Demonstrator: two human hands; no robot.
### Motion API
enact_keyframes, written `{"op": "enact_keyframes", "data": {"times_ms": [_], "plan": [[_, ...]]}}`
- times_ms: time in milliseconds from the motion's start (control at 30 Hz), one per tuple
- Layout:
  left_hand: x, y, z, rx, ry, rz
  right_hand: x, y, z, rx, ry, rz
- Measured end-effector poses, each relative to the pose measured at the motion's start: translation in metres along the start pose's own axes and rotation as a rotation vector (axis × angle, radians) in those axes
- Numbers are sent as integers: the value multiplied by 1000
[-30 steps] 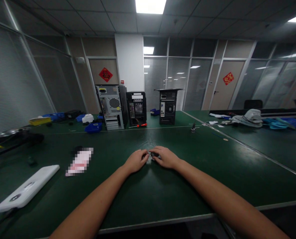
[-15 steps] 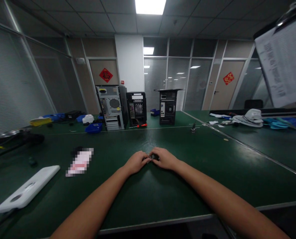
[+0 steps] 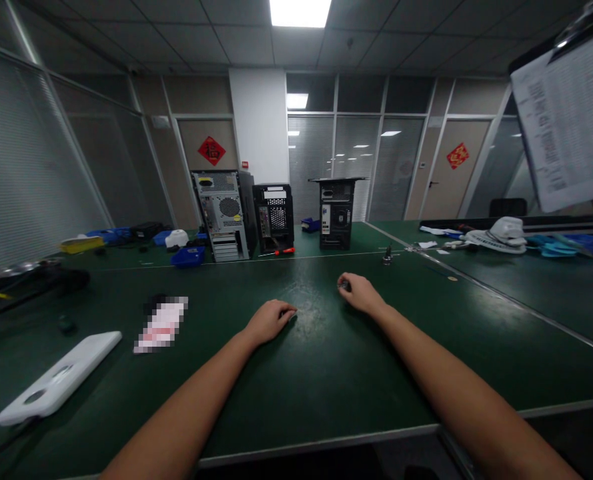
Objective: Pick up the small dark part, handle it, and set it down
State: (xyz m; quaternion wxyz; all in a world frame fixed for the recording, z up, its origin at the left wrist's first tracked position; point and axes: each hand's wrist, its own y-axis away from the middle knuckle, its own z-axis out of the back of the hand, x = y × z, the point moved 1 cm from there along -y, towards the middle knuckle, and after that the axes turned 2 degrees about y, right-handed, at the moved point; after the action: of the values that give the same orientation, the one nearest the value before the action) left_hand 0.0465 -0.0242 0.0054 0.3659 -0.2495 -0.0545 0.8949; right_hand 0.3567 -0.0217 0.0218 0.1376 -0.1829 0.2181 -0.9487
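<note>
My left hand (image 3: 270,321) rests low over the green table (image 3: 326,373), its fingers closed around a thin, shiny piece (image 3: 292,316) that is mostly hidden. Farther right and a little higher, my right hand (image 3: 361,293) pinches a small, dark, round metallic part (image 3: 344,285); the exact kind of either piece is too small to tell. The two hands are apart, with bare tabletop between them. Beyond the right hand, a small upright metal part (image 3: 387,256) stands on the table.
Three computer cases, a tall grey one (image 3: 226,213), a black one (image 3: 274,217) and another black one (image 3: 336,217), stand at the back. A red screwdriver (image 3: 284,251) lies before them. At left are a white power strip (image 3: 61,380) and a blue bin (image 3: 187,257); a clipboard (image 3: 566,127) hangs upper right.
My hands were together over a small metallic object. Now the right hand has drawn away to the right and forward with the round part; the left has stayed nearly in place.
</note>
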Motion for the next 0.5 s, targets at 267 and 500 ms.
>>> {"op": "enact_keyframes", "data": {"times_ms": [267, 500], "plan": [[16, 1, 0, -39, -3, 86, -114, 18, 35, -103, 287, -594], [15, 1, 0, -41, -13, 103, -144, 31, 33, -129, 276, -816]]}}
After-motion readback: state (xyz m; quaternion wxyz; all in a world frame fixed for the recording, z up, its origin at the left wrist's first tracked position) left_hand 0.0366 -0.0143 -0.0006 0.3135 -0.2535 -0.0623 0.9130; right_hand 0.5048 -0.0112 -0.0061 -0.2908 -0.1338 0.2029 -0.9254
